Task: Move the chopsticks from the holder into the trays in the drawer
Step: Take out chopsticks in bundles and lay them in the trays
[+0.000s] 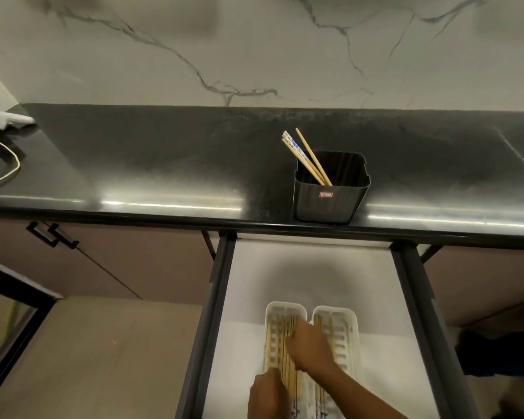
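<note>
A black square holder [330,201] stands at the front edge of the dark counter, with three chopsticks [307,160] leaning to its left side. Below it the drawer [224,297] is pulled out. Two white slotted trays lie side by side in it: the left tray [273,313] holds several wooden chopsticks [285,352], the right tray [348,328] holds a few. My right hand [310,344] rests over the chopsticks in the left tray, fingers curled on them. My left hand [266,394] touches the near ends of the same bundle.
A white cable [6,164] and a white object [15,119] lie at the counter's far left. Black cupboard handles [52,235] hang under the counter on the left. The marble wall rises behind the counter. A dark shape [496,352] sits to the drawer's right.
</note>
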Demonstrator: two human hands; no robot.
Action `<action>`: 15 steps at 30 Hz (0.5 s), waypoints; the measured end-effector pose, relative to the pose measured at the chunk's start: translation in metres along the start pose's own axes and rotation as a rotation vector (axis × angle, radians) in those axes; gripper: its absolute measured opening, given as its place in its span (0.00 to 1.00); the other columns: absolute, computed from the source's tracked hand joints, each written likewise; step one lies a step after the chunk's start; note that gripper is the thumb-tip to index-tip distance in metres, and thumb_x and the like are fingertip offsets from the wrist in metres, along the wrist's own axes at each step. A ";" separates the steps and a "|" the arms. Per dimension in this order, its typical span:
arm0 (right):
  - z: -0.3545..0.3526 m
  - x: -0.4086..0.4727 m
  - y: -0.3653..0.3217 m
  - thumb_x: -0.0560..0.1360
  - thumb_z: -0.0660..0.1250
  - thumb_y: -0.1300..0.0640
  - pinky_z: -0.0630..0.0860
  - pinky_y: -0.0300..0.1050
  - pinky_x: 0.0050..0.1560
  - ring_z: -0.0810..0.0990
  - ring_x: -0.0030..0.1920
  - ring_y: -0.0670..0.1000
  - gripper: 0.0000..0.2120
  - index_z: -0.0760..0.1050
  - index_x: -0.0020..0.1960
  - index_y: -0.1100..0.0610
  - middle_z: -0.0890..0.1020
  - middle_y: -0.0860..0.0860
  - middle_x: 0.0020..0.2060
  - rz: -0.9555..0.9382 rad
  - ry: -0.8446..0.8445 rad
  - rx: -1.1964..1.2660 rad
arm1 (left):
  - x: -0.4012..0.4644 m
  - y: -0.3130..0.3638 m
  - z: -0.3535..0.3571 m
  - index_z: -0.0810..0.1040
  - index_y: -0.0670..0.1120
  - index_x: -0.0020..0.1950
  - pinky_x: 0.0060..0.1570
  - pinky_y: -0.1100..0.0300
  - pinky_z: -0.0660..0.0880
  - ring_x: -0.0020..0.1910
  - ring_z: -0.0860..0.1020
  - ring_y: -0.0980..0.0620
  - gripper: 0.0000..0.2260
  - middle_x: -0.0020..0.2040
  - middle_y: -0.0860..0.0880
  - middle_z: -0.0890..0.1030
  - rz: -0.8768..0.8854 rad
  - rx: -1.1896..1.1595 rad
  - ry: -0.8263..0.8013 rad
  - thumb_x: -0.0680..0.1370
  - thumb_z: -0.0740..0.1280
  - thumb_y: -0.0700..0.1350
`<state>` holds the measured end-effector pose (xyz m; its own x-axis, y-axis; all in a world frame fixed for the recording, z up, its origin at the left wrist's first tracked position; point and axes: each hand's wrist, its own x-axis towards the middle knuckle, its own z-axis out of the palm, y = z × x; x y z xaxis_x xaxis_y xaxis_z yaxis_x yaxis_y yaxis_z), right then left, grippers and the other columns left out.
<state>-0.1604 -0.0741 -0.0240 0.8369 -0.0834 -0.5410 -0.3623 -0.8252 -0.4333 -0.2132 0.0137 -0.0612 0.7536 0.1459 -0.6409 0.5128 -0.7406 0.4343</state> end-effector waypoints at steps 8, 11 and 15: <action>-0.157 0.027 -0.061 0.77 0.63 0.54 0.76 0.47 0.37 0.78 0.35 0.52 0.10 0.74 0.38 0.55 0.78 0.51 0.31 -0.308 0.517 0.198 | 0.016 0.048 -0.064 0.79 0.50 0.41 0.40 0.63 0.79 0.38 0.80 0.57 0.10 0.40 0.53 0.82 0.279 -0.188 0.221 0.78 0.59 0.47; -0.209 0.044 -0.084 0.76 0.64 0.54 0.77 0.47 0.39 0.79 0.35 0.52 0.07 0.75 0.40 0.54 0.80 0.50 0.34 -0.343 0.618 0.266 | 0.028 0.073 -0.096 0.80 0.50 0.40 0.40 0.56 0.81 0.36 0.81 0.55 0.09 0.35 0.52 0.82 0.352 -0.328 0.281 0.77 0.62 0.44; -0.256 0.074 -0.105 0.74 0.64 0.58 0.75 0.42 0.34 0.77 0.35 0.49 0.04 0.77 0.47 0.55 0.82 0.51 0.40 -0.344 0.685 0.215 | 0.039 0.106 -0.136 0.79 0.50 0.35 0.36 0.54 0.81 0.32 0.81 0.52 0.11 0.31 0.51 0.81 0.434 -0.487 0.341 0.77 0.63 0.42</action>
<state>0.0448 -0.1365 0.1656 0.9570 -0.2259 0.1820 -0.0503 -0.7472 -0.6627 -0.0739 0.0302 0.0458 0.9756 0.1608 -0.1497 0.2044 -0.4147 0.8867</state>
